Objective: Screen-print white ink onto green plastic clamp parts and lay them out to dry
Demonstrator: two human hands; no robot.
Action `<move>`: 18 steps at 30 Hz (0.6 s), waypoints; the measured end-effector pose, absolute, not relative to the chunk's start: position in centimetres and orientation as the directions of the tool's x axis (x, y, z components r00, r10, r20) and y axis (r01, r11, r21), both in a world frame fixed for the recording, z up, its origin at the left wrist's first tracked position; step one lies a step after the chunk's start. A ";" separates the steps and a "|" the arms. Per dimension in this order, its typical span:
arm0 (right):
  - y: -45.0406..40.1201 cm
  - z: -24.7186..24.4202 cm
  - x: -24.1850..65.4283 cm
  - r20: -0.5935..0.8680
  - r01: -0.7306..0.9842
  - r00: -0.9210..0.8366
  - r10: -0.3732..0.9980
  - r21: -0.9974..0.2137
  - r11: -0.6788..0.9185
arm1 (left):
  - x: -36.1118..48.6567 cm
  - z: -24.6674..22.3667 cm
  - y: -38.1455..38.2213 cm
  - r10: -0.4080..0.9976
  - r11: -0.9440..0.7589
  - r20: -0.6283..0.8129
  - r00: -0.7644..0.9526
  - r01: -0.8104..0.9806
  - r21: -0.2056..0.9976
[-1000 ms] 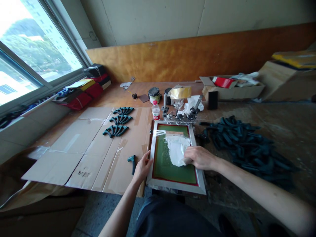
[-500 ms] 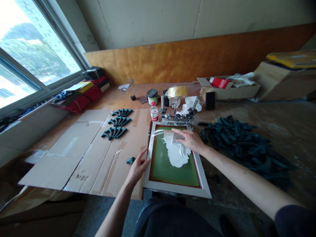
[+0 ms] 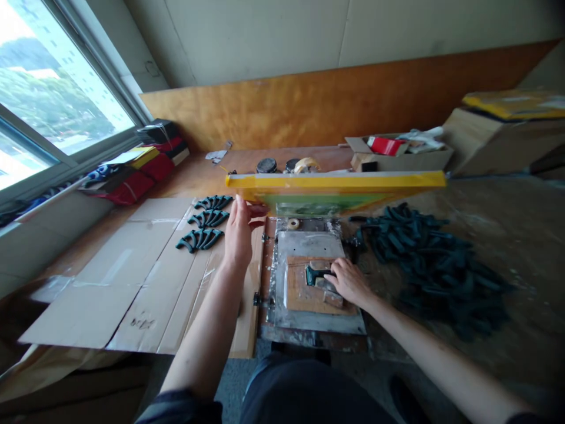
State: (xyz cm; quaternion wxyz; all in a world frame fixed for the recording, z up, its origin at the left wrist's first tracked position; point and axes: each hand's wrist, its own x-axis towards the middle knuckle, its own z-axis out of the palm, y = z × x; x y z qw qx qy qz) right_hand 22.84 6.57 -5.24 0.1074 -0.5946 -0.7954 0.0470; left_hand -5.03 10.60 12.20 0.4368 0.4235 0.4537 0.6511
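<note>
The silk-screen frame (image 3: 335, 180) is tilted up at the front, its yellow edge facing me and its green mesh seen from below. My left hand (image 3: 238, 232) is at the frame's left side rail, its fingers partly hidden behind it. Beneath the raised screen lies a metal base plate (image 3: 309, 244) with a wooden board (image 3: 296, 297) on it. A dark green curved handle-like piece (image 3: 314, 275) sits in the small blocks at the board's middle. My right hand (image 3: 351, 281) pinches the right end of that piece.
Similar green pieces stand in three rows (image 3: 200, 240) on the flattened cardboard (image 3: 123, 277) at left. A heap of them (image 3: 436, 265) lies at right. Lidded jars (image 3: 266, 165) and a tape roll (image 3: 293, 224) are behind the plate; an open carton (image 3: 410, 162) stands farther back.
The screen has swung up from lying flat, uncovering the base plate and board. My right hand has left the squeegee on the screen and come down to the green piece. My left hand has risen.
</note>
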 end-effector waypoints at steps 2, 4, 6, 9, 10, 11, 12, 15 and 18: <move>5.8 -5.2 21.1 0.082 0.954 -0.186 0.979 -0.224 0.200 | -3.6 9.9 8.3 0.964 -0.092 0.042 -0.261 -0.182 0.979; 4.7 -4.3 18.9 0.131 0.940 -0.109 0.985 -0.308 0.145 | -1.8 6.3 4.8 0.965 0.253 -0.262 -0.029 -0.173 0.952; 3.0 -3.2 16.4 0.263 0.894 -0.115 0.958 -0.393 0.215 | -0.2 2.7 1.4 0.813 0.569 -0.529 0.244 -0.137 0.811; 1.2 -2.0 14.2 0.393 0.716 -0.370 0.842 -0.457 0.528 | 0.0 -0.9 -1.1 0.801 0.597 -0.577 0.157 -0.270 0.755; 1.1 -1.8 14.8 0.392 0.647 -0.466 0.793 -0.461 0.608 | -0.8 -1.6 -1.1 0.819 0.564 -0.569 0.076 -0.288 0.774; 1.2 -1.7 16.3 0.377 0.613 -0.521 0.766 -0.460 0.643 | -2.1 -2.3 -0.7 0.828 0.539 -0.561 -0.001 -0.275 0.796; 1.4 -1.8 18.6 0.348 0.631 -0.531 0.773 -0.446 0.634 | -3.9 -2.9 -0.2 0.829 0.525 -0.554 -0.069 -0.241 0.816; 2.3 -3.3 29.2 0.231 0.893 -0.296 0.927 -0.278 0.354 | -10.7 -5.7 1.2 0.773 0.561 -0.565 -0.290 -0.106 0.821; 1.9 -6.1 39.5 0.137 0.994 -0.047 0.989 -0.092 0.060 | -16.5 -9.8 1.3 0.653 0.689 -0.586 -0.479 0.055 0.723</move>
